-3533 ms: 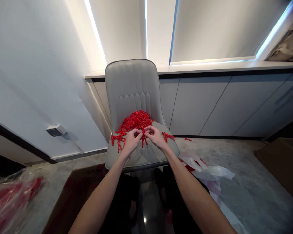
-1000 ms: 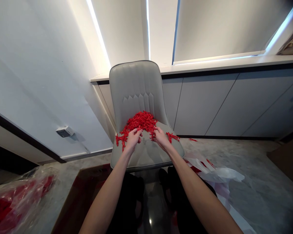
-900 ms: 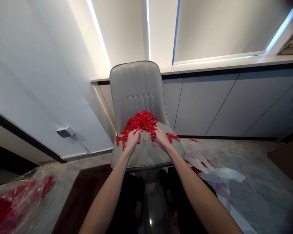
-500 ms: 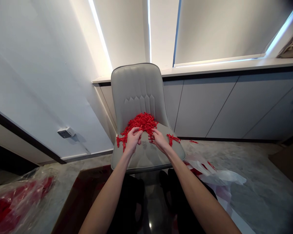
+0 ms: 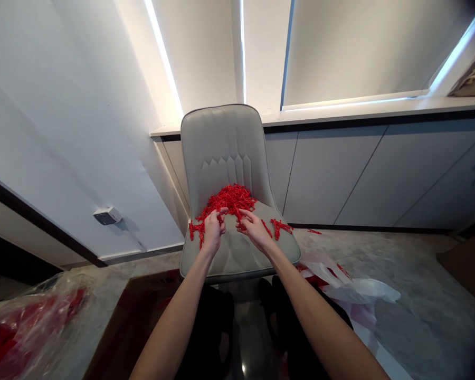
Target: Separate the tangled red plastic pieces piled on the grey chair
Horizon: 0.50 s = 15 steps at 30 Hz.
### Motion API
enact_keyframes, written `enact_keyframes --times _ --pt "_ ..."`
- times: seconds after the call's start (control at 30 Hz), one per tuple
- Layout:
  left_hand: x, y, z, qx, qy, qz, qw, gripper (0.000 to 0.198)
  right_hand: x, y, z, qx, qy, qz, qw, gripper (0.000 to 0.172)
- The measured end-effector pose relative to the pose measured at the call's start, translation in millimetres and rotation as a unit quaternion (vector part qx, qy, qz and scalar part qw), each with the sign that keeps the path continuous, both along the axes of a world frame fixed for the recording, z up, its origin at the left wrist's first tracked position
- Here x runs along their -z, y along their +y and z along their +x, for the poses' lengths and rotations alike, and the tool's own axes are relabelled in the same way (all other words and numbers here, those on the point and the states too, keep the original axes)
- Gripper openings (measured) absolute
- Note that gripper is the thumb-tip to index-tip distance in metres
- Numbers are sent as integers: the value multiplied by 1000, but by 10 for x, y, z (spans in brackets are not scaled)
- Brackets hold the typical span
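Observation:
A heap of small red pieces (image 5: 231, 198) lies at the back of the grey chair's seat (image 5: 237, 261). My left hand (image 5: 215, 228) is at the heap's front left, fingers closed on something red, too small to make out. Across a narrow gap, my right hand (image 5: 250, 228) has its thumb and fingers closed on a red piece (image 5: 239, 215) at the heap's front edge. Loose red pieces (image 5: 196, 229) lie left of my left hand. More red pieces (image 5: 280, 227) rest on the seat's right side.
Clear plastic bags with red contents lie on the floor at left (image 5: 35, 322) and right (image 5: 352, 285). A brown box (image 5: 130, 316) stands at lower left. Cabinets (image 5: 332, 169) run behind the chair. A few red pieces (image 5: 314, 231) are on the floor.
The hands have moved slightly apart, with my left hand a little to the left. A red piece now shows on the seat just right of my right hand.

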<state>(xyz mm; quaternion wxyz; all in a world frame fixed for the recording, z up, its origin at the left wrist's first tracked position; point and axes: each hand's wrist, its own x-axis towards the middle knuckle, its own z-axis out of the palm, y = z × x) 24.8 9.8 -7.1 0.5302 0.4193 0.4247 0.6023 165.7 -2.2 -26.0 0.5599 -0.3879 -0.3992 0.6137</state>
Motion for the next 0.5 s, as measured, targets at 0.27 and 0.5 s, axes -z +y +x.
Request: enact_keyframes --times 0.27,0.5 --pt "12 -26 85 -36 33 14 999 35 8 -20 -104 34 -29 87 995 45" --pt "18 -30 108 -60 48 46 996 27 6 -39 -138 33 -32 111 993 42"
